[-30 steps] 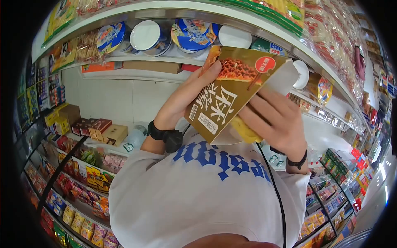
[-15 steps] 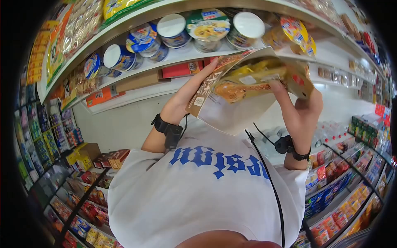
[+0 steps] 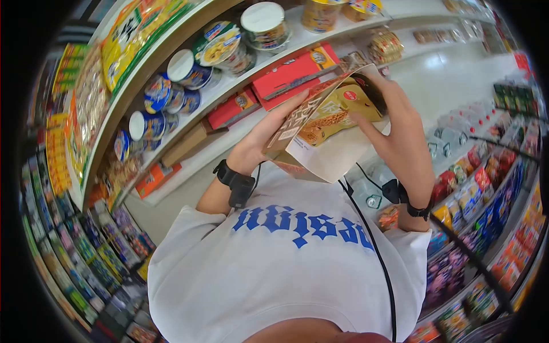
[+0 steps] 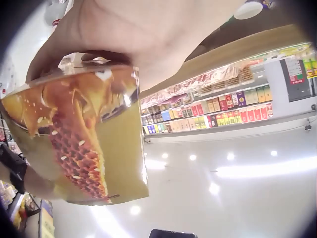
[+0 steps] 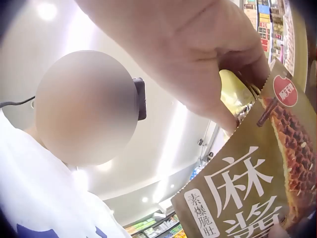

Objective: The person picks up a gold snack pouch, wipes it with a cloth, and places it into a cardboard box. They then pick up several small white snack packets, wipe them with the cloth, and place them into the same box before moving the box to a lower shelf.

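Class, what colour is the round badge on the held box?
The badge is red, clearest in the right wrist view.

Head view looks down, close wrist views up, sharing one box [image 3: 337, 153]

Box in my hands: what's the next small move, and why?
I'd probably have the right hand pinch the packet and ease it out. The box is open towards the head camera, the left hand grips it, and the right thumb is at the packet.
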Tool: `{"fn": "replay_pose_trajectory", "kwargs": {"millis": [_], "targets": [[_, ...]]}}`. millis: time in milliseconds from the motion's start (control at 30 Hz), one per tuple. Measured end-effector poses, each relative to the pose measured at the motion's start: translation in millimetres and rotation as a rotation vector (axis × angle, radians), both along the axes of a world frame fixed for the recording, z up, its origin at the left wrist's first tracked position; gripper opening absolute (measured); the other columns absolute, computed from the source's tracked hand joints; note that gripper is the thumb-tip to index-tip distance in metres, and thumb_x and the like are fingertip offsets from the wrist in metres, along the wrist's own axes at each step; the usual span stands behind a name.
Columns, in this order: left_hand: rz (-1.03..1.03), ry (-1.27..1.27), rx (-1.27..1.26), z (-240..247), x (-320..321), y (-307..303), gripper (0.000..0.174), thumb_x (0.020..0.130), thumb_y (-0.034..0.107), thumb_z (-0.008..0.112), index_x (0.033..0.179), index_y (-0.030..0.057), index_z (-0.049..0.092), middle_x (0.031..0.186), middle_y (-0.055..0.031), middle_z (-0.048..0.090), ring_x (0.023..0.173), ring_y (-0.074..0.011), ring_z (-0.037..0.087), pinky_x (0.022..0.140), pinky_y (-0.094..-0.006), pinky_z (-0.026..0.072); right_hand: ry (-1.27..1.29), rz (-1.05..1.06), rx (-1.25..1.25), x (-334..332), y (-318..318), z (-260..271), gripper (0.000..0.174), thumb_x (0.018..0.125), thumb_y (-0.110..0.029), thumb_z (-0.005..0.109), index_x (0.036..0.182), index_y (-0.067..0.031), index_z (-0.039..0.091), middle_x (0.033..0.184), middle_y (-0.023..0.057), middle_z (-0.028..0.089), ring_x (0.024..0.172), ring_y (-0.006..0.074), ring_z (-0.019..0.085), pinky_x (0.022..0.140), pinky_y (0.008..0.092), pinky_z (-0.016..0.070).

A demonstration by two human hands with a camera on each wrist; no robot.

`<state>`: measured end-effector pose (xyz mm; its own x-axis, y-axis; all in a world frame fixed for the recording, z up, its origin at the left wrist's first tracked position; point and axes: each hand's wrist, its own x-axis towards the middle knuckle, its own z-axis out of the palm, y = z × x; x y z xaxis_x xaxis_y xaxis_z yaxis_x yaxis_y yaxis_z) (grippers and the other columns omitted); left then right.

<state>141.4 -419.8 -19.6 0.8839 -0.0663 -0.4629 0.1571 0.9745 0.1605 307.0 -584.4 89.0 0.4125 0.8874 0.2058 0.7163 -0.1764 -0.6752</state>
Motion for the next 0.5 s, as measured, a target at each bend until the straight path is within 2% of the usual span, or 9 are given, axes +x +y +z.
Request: {"fn": "replay_pose_trajectory", "kwargs": {"millis": [67,167,267,367,467,500], "targets": [[-0.055,0.023,0.015,3.8,5.8,-4.0,0.046,0.102,0.031,0.055,0.139,0.0040,0.051,0.134,-0.0118,0.060,0.116,-0.0207,0.063,0.098,-0.0337,0.0520,0.008,-0.131,0.034,-14.0,-12.0,1.4,0.042,0.088,-0.009,0.070,0.126,-0.0009,0.053,0.115,0.0216,0.063,0.102,0.0384,0.064,0.085,0.0381,0.0517],[-0.176,-0.017,0.070,0.9,4.7,-3.6,0.046,0.102,0.032,0.054,0.138,0.0034,0.052,0.134,-0.0120,0.061,0.115,-0.0210,0.063,0.099,-0.0346,0.0518,-0.026,-0.323,0.119,-45.0,-29.4,0.4,0.039,0.088,-0.007,0.069,0.124,-0.0010,0.054,0.114,0.0206,0.064,0.103,0.0384,0.064,0.086,0.0386,0.0520],[-0.276,0.021,0.022,6.0,1.2,-8.7,0.045,0.102,0.034,0.054,0.133,0.0015,0.054,0.120,-0.0129,0.068,0.098,-0.0162,0.070,0.083,-0.0292,0.0588,-0.052,-0.509,-0.009,-72.7,-45.4,1.3,0.037,0.089,-0.006,0.067,0.124,-0.0020,0.055,0.114,0.0208,0.065,0.104,0.0367,0.064,0.087,0.0382,0.0518],[-0.429,0.020,0.073,-6.3,-4.5,-11.7,0.045,0.103,0.035,0.053,0.133,0.0019,0.054,0.120,-0.0127,0.068,0.098,-0.0162,0.070,0.083,-0.0298,0.0590,0.232,-0.522,-0.104,-94.6,-56.3,7.9,0.032,0.091,-0.006,0.064,0.122,-0.0033,0.057,0.110,0.0207,0.066,0.101,0.0366,0.065,0.083,0.0377,0.0522],[-0.548,-0.057,0.012,-11.7,-5.2,-20.0,0.046,0.103,0.032,0.051,0.138,0.0023,0.051,0.132,-0.0125,0.062,0.112,-0.0211,0.065,0.095,-0.0336,0.0544,0.026,-0.447,-0.321,-112.6,-70.0,7.2,0.028,0.092,-0.006,0.061,0.120,-0.0038,0.057,0.106,0.0207,0.067,0.094,0.0379,0.066,0.079,0.0381,0.0524],[-0.560,-0.049,0.030,-7.4,-4.8,-26.0,0.046,0.103,0.033,0.051,0.138,0.0021,0.051,0.130,-0.0131,0.063,0.109,-0.0202,0.067,0.092,-0.0330,0.0560,0.035,-0.469,-0.303,-115.7,-75.4,7.3,0.027,0.092,-0.008,0.061,0.119,-0.0021,0.058,0.098,0.0212,0.068,0.089,0.0398,0.066,0.076,0.0392,0.0520]]}}
